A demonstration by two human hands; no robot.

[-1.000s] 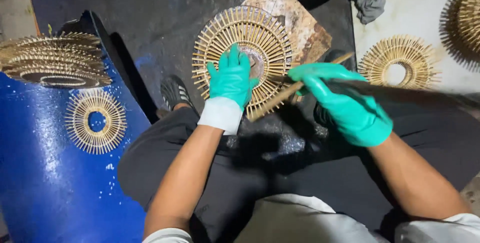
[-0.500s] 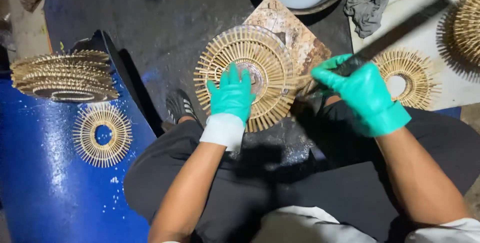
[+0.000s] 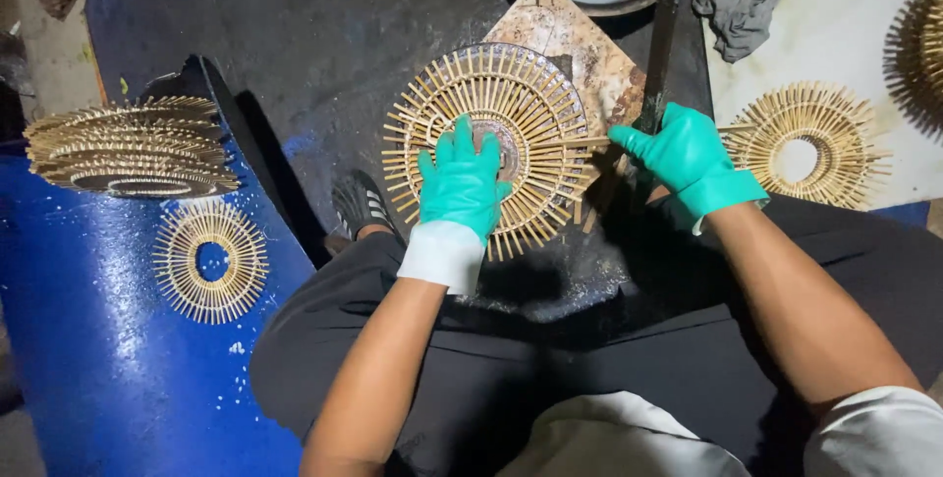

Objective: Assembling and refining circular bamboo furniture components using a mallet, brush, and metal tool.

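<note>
Far left: stack of stick wreaths [image 3: 133, 148], single ring [image 3: 209, 261] below it on blue surface [image 3: 88, 359]. Centre frame: left hand [image 3: 462, 182] flat, grip released, pressing big stick wreath [image 3: 491, 143]. Right hand [image 3: 688, 158] clenched on dark blade [image 3: 660, 45]. Another ring [image 3: 801, 143] far right.

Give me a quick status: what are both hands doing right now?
Left hand flat on the stick ring, pinning it down. Right hand shut on a dark flat blade at the ring's edge. Nothing between them.
</note>
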